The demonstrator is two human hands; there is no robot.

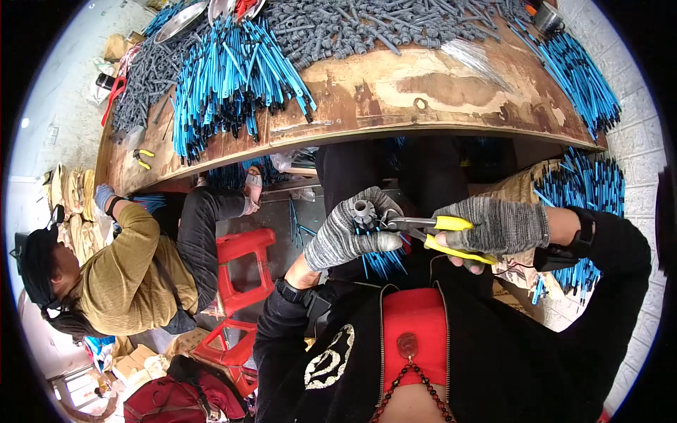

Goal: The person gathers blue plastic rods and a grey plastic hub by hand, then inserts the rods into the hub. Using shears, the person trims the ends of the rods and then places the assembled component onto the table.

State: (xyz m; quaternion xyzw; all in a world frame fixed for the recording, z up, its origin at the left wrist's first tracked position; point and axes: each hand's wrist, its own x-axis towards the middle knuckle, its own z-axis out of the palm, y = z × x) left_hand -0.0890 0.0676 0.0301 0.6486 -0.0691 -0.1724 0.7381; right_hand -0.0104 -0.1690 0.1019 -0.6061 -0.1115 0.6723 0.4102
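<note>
My left hand (345,236), in a grey knit glove with bare-looking fingertips, is closed around a grey plastic fitting (363,210) with a round open end facing up. My right hand (497,224), gloved the same way, grips yellow-handled pliers (453,223). Their metal jaws meet the fitting's right side beside my left fingers; whether they bite on anything there is too small to tell. Below my left hand, blue rods with dark ends (384,263) show near my lap. Both hands are in front of the wooden table's near edge.
The worn wooden table (451,92) bears a heap of grey plastic fittings (338,32), a pile of blue rods (229,77) and thin clear strips (476,62). More blue rods (575,77) lie at right. Another person (134,268) sits at left near red stools (243,261) and yellow-handled cutters (143,158).
</note>
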